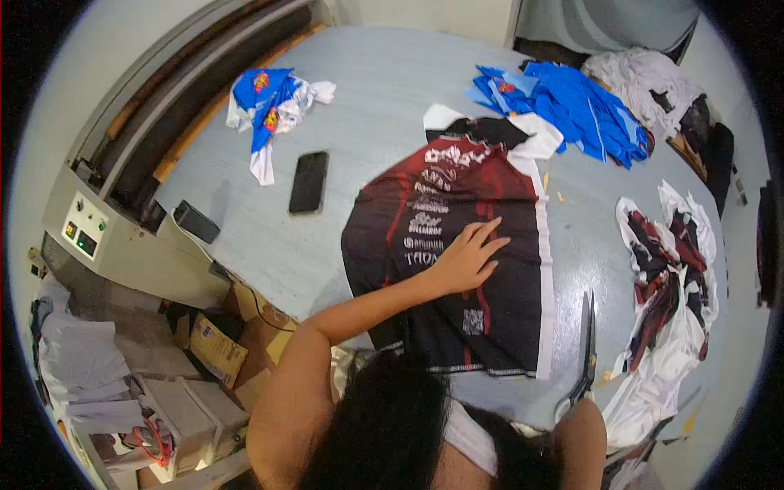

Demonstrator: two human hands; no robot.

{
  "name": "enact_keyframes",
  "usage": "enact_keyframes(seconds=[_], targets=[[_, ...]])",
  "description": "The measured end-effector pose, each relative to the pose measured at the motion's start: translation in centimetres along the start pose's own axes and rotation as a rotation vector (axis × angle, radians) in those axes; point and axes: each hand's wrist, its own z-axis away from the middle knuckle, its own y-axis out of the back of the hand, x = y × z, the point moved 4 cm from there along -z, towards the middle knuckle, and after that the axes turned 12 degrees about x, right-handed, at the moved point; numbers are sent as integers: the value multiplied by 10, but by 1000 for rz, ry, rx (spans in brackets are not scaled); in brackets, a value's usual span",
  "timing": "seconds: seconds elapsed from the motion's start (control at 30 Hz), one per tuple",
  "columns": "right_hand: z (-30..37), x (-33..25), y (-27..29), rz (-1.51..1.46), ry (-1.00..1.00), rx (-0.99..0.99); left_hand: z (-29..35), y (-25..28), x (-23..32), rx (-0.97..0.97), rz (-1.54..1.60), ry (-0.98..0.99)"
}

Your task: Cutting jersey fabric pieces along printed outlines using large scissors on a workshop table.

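A black and dark-red printed jersey panel (441, 237) with white edges lies spread flat on the table. My left hand (464, 260) rests on its middle, palm down, fingers apart, holding nothing. White and black cloth is bunched at the panel's far end. Of my right arm (582, 437) only a bent part shows at the lower edge; the hand itself is hidden. Close to that arm, a pair of large scissors (588, 351) with dark blades lies on the table, tips pointing away from me.
On the grey-blue table (384, 73) lie a dark phone (309, 183), a small black box (196, 222) and blue-and-white cloth scraps (265, 102). Blue garment pieces (572, 106) pile at the far right. Red, black and white scraps (665, 286) heap at the right edge. A machine control panel (85, 227) stands left.
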Motion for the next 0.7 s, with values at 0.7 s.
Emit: enact_keyframes(seconds=[0.7], targets=[[4, 20, -14, 785, 170, 210, 7, -24, 35, -61, 91, -144]])
